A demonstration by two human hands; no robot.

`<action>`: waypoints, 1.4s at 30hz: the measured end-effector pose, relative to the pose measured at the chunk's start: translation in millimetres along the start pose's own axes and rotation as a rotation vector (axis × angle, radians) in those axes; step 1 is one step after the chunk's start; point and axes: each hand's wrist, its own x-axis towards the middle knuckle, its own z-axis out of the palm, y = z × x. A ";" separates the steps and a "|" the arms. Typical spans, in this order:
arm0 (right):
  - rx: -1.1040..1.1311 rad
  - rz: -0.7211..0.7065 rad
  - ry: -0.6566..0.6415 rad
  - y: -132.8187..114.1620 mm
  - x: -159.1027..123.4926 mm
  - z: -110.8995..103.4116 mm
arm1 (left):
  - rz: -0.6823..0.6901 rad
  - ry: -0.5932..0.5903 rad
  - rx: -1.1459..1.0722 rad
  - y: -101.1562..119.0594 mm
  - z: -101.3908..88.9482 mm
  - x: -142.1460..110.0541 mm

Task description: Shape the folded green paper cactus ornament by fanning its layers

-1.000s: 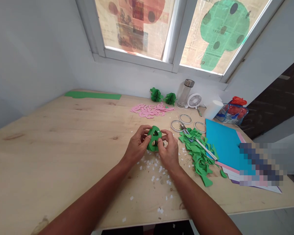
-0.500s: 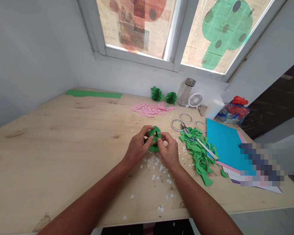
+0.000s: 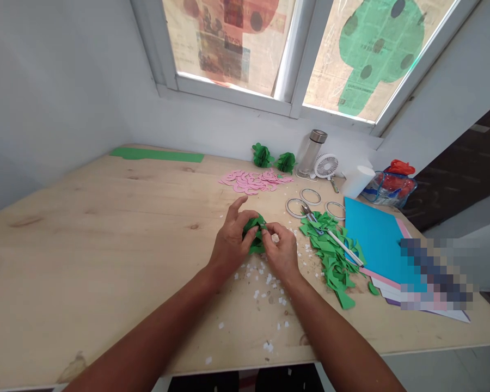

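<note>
Between my two hands is a green paper cutout piece (image 3: 256, 246), folded and layered, partly covered by my fingers. My left hand (image 3: 232, 239) grips its left side with thumb and fingers, the index finger lifted away. At the right edge, my right hand (image 3: 282, 247) pinches the paper between thumb and fingertips. Small white paper scraps (image 3: 268, 279) lie scattered on the wooden table below my hands. Beyond them is a pile of pink paper cutouts (image 3: 251, 181), with two green folded paper shapes (image 3: 262, 156) behind it.
Right of my hands lie green paper offcuts (image 3: 330, 256) with scissors (image 3: 310, 215) and a white pen (image 3: 345, 247) on top. Several tape rolls (image 3: 311, 196), blue paper (image 3: 378, 234), a small fan (image 3: 325, 165) and a glass bottle (image 3: 311, 152) stand or lie farther right. A green strip (image 3: 159, 155) lies back left.
My left index finger has lifted up and away from the green paper. The gap seen in the paper has narrowed between my fingers. My right hand stays nearly in place.
</note>
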 end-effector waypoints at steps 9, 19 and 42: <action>-0.037 -0.109 0.039 1.1 0.1 0.7 | 0.025 -0.011 0.079 -0.5 2.5 0.4; -0.187 -0.233 0.028 0.9 -1.8 0.3 | 0.116 0.060 0.174 -5.6 4.0 -2.4; -0.219 -0.293 0.010 1.4 -1.8 0.9 | 0.055 0.042 0.144 1.7 1.4 -1.2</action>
